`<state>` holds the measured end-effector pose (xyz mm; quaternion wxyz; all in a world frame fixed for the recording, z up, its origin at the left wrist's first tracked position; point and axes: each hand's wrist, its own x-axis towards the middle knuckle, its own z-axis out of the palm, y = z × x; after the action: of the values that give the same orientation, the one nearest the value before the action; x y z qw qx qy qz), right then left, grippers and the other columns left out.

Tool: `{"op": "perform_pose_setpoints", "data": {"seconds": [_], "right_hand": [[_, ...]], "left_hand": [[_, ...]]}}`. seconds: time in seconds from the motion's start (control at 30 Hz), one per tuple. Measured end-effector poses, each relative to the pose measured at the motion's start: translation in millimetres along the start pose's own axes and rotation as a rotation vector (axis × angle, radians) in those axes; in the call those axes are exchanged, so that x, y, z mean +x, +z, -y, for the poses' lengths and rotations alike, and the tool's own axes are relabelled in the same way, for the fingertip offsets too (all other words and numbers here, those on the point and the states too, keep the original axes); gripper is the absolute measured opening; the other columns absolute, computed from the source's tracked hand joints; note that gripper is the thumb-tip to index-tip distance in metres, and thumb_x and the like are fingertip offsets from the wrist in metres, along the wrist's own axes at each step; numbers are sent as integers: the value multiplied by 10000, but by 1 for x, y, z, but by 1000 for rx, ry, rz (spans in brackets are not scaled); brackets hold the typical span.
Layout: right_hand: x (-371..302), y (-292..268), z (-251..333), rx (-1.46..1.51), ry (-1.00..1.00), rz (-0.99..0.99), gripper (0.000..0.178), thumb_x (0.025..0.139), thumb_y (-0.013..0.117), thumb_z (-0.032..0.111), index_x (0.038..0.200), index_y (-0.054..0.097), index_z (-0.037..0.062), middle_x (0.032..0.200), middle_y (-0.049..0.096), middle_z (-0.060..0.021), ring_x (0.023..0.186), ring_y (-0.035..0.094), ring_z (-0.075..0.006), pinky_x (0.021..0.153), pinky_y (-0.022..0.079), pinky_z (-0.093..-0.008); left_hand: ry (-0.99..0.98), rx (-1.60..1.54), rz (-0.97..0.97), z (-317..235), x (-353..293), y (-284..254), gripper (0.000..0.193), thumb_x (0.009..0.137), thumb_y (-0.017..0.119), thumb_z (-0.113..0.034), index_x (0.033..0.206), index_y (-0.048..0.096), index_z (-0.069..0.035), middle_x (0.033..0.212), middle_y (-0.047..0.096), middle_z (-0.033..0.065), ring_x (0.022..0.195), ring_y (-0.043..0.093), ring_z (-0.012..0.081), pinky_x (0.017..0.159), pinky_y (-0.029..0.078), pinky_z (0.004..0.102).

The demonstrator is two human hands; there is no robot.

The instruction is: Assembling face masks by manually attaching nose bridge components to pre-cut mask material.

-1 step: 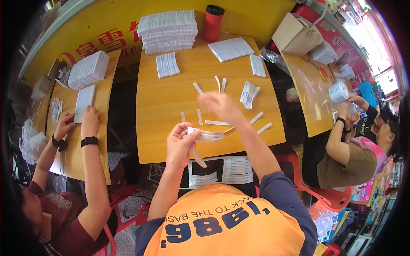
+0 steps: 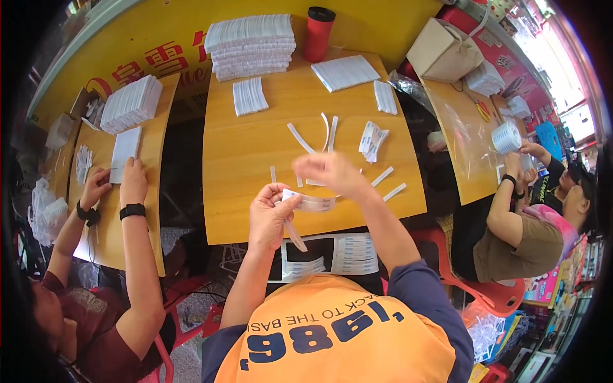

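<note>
While clamped between thumb and fingers of the left hand (image 2: pixel 264 216), above the near part of the wooden tabletop (image 2: pixel 239 159), showed as a printed translucent white strip (image 2: pixel 317 203), with long axis running nearly left to right, free end pointing right, and with a dangling tail (image 2: pixel 295 237) angled toward the lower right. Probably called for a firm pinch at the left end, a flat, untwisted free length, and a slow, light touch from the right hand (image 2: pixel 329 172), just beyond. Could not tell, through blur, those fingers as together or apart.
</note>
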<state>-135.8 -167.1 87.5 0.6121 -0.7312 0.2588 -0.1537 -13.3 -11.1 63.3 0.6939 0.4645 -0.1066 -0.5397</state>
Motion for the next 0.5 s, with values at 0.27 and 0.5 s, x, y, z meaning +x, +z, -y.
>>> {"op": "perform_pose_setpoints", "data": {"seconds": [0.27,0.5], "right_hand": [[-56,11,9,-206,-30,-104,209,908,679,191,902,702,-17,838,664,-107,725,635,-173,661,500,-309],[-59,17,-5,-39,-33,-302,160,908,691,114,916,667,-44,826,630,-65,706,585,-118,638,481,-281]], "left_hand": [[38,320,59,17,0,15,310,818,790,-21,1060,596,-30,881,663,46,683,610,85,576,461,207],[62,344,59,21,-2,20,122,821,800,-40,900,712,-10,833,681,36,683,605,85,583,472,234]]}}
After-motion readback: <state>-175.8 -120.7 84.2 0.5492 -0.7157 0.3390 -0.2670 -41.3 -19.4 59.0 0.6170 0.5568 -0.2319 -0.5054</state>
